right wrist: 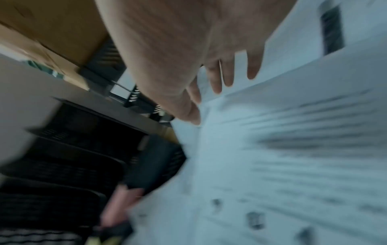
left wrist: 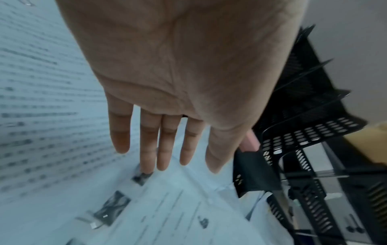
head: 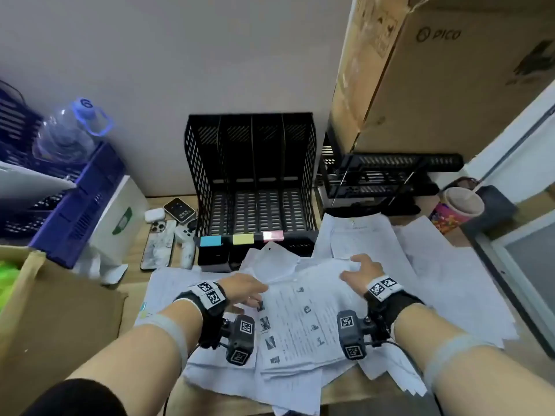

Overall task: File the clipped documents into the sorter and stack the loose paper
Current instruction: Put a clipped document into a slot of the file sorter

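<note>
A messy spread of white printed sheets (head: 303,322) covers the desk in front of me. Behind it stands an empty black mesh sorter (head: 252,175) with blue, yellow and pink labels on its front lip. My left hand (head: 244,291) hovers flat over the left edge of the top sheet (left wrist: 163,212), fingers (left wrist: 165,149) straight and holding nothing. My right hand (head: 362,270) rests on the far right corner of that same stack, fingers (right wrist: 228,74) extended against the paper (right wrist: 293,149); that view is blurred. A small dark clip (head: 269,248) shows on a sheet near the sorter.
A blue crate (head: 75,202) with a water bottle (head: 69,130) stands at the left, a cardboard box (head: 54,310) at near left. A phone (head: 159,246) and small devices lie left of the sorter. A black tray rack (head: 384,178), large carton (head: 444,73) and drink cup (head: 458,208) stand right.
</note>
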Demonstrator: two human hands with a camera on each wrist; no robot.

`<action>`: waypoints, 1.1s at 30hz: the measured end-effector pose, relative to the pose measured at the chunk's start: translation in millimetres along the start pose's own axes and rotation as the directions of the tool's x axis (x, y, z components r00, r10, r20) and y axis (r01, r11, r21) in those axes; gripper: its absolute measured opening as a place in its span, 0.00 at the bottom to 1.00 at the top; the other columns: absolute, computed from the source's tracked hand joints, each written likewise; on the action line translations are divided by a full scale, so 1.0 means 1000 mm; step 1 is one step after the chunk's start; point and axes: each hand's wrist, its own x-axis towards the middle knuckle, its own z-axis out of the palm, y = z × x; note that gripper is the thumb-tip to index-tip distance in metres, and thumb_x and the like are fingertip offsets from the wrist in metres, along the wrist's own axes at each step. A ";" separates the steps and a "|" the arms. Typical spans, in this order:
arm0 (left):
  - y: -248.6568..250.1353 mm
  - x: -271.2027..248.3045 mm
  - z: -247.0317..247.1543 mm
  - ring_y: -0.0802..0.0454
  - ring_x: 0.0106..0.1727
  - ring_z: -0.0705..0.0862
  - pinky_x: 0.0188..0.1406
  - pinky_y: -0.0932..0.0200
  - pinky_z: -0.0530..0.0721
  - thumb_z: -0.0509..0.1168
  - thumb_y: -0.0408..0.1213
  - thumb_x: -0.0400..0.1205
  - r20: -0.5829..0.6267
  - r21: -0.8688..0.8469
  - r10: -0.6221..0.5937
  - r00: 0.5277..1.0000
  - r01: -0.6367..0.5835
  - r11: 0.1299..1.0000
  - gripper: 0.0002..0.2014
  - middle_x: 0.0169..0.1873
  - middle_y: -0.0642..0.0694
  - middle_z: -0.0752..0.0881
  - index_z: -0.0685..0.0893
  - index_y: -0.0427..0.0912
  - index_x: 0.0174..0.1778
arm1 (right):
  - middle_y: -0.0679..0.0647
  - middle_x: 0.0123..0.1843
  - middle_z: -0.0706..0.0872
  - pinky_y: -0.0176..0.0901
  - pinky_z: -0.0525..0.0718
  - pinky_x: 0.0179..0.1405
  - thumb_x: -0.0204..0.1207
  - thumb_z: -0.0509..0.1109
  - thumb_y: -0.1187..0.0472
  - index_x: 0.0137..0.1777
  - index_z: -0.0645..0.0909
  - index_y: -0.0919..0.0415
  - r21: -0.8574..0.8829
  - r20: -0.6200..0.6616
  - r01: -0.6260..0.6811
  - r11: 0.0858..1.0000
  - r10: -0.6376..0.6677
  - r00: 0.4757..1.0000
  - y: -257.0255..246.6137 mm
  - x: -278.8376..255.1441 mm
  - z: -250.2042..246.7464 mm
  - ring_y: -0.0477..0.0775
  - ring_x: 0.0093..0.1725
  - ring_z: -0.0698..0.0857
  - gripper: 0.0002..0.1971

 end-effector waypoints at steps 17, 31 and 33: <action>-0.016 0.009 0.017 0.48 0.54 0.91 0.53 0.50 0.88 0.74 0.62 0.74 -0.017 -0.021 -0.048 0.999 0.048 0.999 0.28 0.57 0.45 0.89 0.81 0.43 0.59 | 0.66 0.69 0.83 0.49 0.79 0.65 0.81 0.65 0.65 0.68 0.79 0.68 0.110 0.062 -0.213 0.971 0.207 0.976 0.064 0.028 -0.032 0.65 0.61 0.82 0.17; -0.019 0.011 0.039 0.39 0.64 0.87 0.68 0.41 0.84 0.85 0.61 0.58 -0.005 -0.039 -0.001 1.000 0.000 0.999 0.53 0.68 0.41 0.84 0.75 0.37 0.74 | 0.69 0.68 0.83 0.43 0.82 0.38 0.81 0.69 0.65 0.71 0.76 0.72 0.317 0.189 -0.255 0.913 0.203 0.961 0.091 0.015 -0.035 0.57 0.52 0.82 0.20; -0.023 0.009 0.042 0.39 0.59 0.90 0.66 0.37 0.86 0.85 0.50 0.67 0.020 -0.092 0.008 1.000 -0.006 0.996 0.38 0.59 0.38 0.90 0.80 0.39 0.69 | 0.68 0.67 0.84 0.46 0.85 0.45 0.81 0.69 0.65 0.71 0.77 0.71 0.323 0.198 -0.253 0.912 0.196 0.960 0.094 0.014 -0.035 0.58 0.53 0.83 0.20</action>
